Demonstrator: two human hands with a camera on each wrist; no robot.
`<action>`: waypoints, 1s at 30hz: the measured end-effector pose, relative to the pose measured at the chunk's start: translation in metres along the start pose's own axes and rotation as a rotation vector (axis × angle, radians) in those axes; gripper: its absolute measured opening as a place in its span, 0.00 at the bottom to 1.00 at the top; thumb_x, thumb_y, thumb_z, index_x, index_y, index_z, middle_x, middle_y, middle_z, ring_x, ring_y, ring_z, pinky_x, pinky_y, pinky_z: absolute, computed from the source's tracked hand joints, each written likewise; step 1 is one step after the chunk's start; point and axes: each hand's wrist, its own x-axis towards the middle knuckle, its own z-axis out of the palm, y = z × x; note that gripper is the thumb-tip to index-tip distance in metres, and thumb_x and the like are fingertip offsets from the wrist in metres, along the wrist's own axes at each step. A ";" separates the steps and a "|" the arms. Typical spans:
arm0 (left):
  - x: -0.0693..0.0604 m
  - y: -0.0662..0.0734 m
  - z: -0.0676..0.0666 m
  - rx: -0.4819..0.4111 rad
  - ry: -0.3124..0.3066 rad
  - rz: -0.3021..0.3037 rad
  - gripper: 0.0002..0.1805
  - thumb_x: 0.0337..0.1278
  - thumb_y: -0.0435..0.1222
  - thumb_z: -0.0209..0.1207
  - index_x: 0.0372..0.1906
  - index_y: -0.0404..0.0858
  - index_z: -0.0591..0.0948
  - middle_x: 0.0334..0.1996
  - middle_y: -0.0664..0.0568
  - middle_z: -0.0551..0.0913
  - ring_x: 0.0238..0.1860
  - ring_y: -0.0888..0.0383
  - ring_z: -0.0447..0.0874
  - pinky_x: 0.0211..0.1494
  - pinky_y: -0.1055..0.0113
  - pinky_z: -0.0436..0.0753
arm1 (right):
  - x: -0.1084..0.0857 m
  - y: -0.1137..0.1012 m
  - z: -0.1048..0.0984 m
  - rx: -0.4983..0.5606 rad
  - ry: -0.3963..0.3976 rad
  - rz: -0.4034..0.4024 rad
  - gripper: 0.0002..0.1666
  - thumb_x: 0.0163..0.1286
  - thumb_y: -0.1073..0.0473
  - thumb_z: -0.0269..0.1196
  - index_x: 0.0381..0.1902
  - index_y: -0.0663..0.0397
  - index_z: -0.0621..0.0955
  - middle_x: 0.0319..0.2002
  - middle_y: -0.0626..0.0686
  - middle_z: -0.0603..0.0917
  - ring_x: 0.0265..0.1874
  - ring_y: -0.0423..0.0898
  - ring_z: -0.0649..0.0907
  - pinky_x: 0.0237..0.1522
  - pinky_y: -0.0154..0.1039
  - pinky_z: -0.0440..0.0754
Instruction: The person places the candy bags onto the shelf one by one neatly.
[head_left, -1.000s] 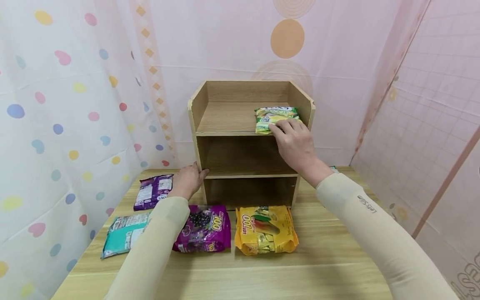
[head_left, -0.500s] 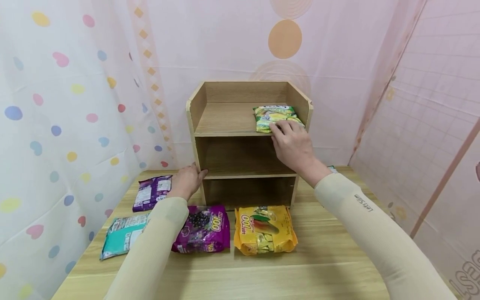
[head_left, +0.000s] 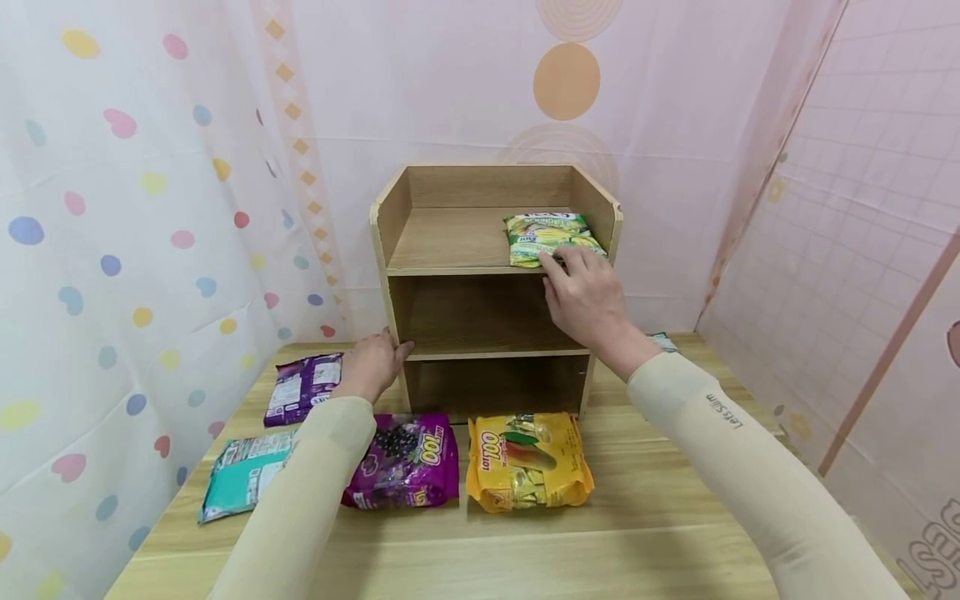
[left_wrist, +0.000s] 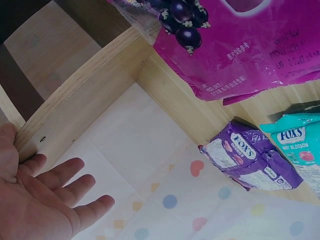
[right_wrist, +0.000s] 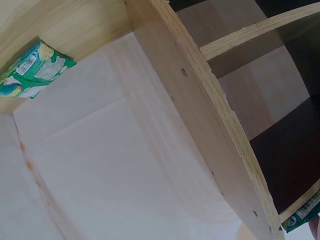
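A green-and-yellow candy bag (head_left: 551,237) lies at the right of the wooden shelf unit's (head_left: 495,271) top board, its front by the board's edge. My right hand (head_left: 592,296) holds the bag's near edge with bent fingers; its underside is hidden. In the right wrist view, a corner of the green candy bag (right_wrist: 303,214) and a bit of finger show. My left hand (head_left: 371,362) grips the unit's left side panel, thumb at the front edge and index finger against the outer face. The other fingers (left_wrist: 90,210) of that hand spread away from the panel.
On the table before the unit lie a purple blackcurrant candy bag (head_left: 405,462) and a yellow mango one (head_left: 528,462). Left are a dark purple candy bag (head_left: 303,387) and a teal one (head_left: 243,475). Another green bag (right_wrist: 37,70) lies right of the unit. Curtains (head_left: 750,167) surround the table.
The right hand has lowered very slightly at the green-and-yellow bag's near edge. The left hand stays on the side panel. The head view has shifted a little.
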 end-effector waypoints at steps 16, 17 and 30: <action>-0.003 -0.001 -0.001 -0.007 0.011 0.008 0.32 0.77 0.50 0.44 0.61 0.22 0.69 0.55 0.26 0.77 0.58 0.29 0.74 0.59 0.35 0.71 | 0.002 -0.002 0.006 -0.009 -0.092 0.031 0.22 0.68 0.59 0.62 0.58 0.62 0.80 0.50 0.63 0.80 0.48 0.61 0.80 0.51 0.54 0.80; -0.003 -0.001 -0.001 -0.009 0.009 0.007 0.32 0.77 0.50 0.44 0.62 0.22 0.68 0.55 0.26 0.77 0.58 0.29 0.74 0.60 0.35 0.71 | 0.002 -0.002 0.005 -0.010 -0.100 0.034 0.22 0.68 0.59 0.62 0.58 0.62 0.80 0.51 0.64 0.80 0.49 0.61 0.79 0.51 0.54 0.80; -0.003 0.001 -0.002 -0.009 -0.010 0.003 0.35 0.77 0.50 0.43 0.67 0.21 0.64 0.58 0.25 0.75 0.60 0.28 0.72 0.62 0.35 0.69 | 0.001 -0.001 0.007 -0.010 -0.146 0.061 0.26 0.70 0.55 0.62 0.61 0.63 0.78 0.53 0.64 0.78 0.51 0.61 0.78 0.53 0.55 0.79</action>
